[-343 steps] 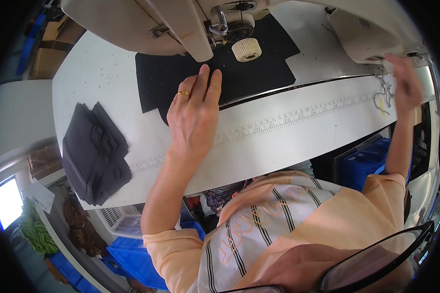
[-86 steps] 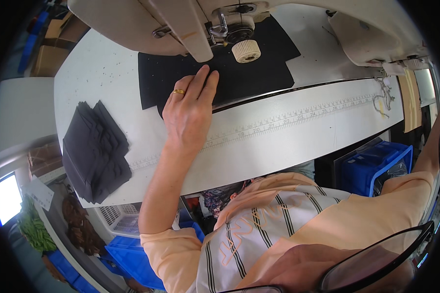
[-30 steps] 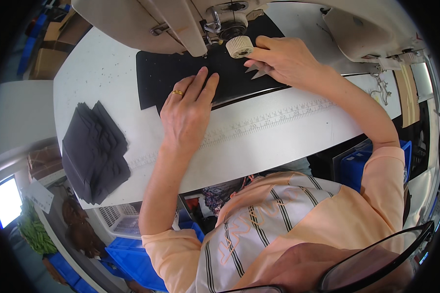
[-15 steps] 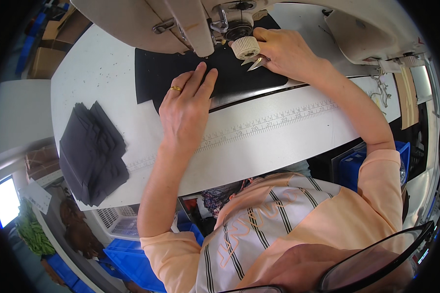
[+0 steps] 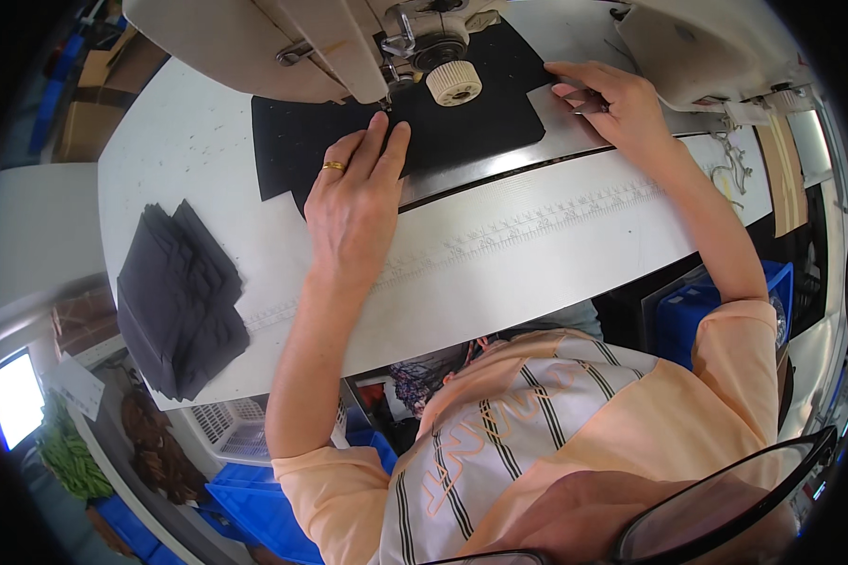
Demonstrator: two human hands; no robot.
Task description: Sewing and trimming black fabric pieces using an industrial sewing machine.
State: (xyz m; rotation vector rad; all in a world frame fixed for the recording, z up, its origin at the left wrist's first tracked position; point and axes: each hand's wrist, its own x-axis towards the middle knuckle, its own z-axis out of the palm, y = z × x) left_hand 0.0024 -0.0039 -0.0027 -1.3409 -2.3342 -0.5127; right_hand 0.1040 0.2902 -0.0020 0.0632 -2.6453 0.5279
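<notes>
Under the head of a sewing machine [image 5: 349,56] lies a flat piece of black fabric [image 5: 481,122] on the machine bed. My left hand [image 5: 356,193], with a gold ring, rests palm down on the fabric's near left part. Its fingers are stretched out, the tips close to the presser foot [image 5: 386,99]. Off the fabric's right edge, my right hand [image 5: 627,108] is closed around small metal thread snips [image 5: 589,102]. Its index fingertip reaches the fabric's upper right edge; whether it touches is hard to tell.
On the table's left side lies a stack of dark grey fabric pieces [image 5: 174,301]. A printed ruler scale [image 5: 499,234] runs along the white table [image 5: 462,292]. Blue crates [image 5: 264,508] and a white basket [image 5: 221,424] stand below the table. Thread hooks [image 5: 733,169] sit at right.
My right hand has moved right with the snips, away from beside the machine's white knob to past the fabric's edge. The fabric's right side lies slightly differently. My left hand has barely moved.
</notes>
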